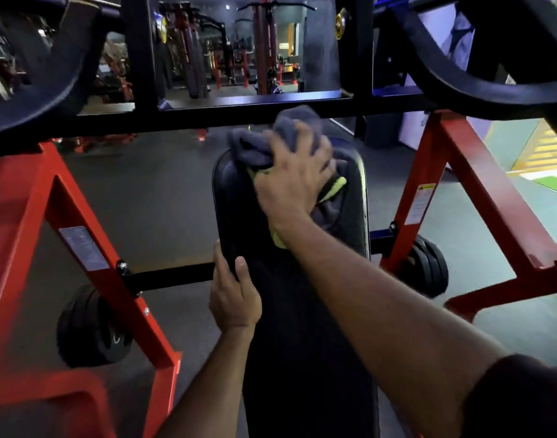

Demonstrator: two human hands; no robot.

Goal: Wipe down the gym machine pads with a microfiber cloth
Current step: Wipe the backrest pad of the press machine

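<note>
Dim indoor light overall, floor murky grey. Brightest patch at right edge, daylight on yellow stairs (542, 153); blue-violet glow top right. Motion blur on right hand (294, 181) and cloth (255, 147), edges smeared. Left hand (234, 298) sharper. Black pad (233, 197) with faint sheen along rim. Wide-angle bending of red frame (479, 184) toward edges. Background machines soft, grainy.

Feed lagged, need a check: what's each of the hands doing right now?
Left hand: grips the left edge of the black bench pad, thumb on top.
Right hand: fingers curled round the grey microfiber cloth, pressing it on the pad's far end.
</note>
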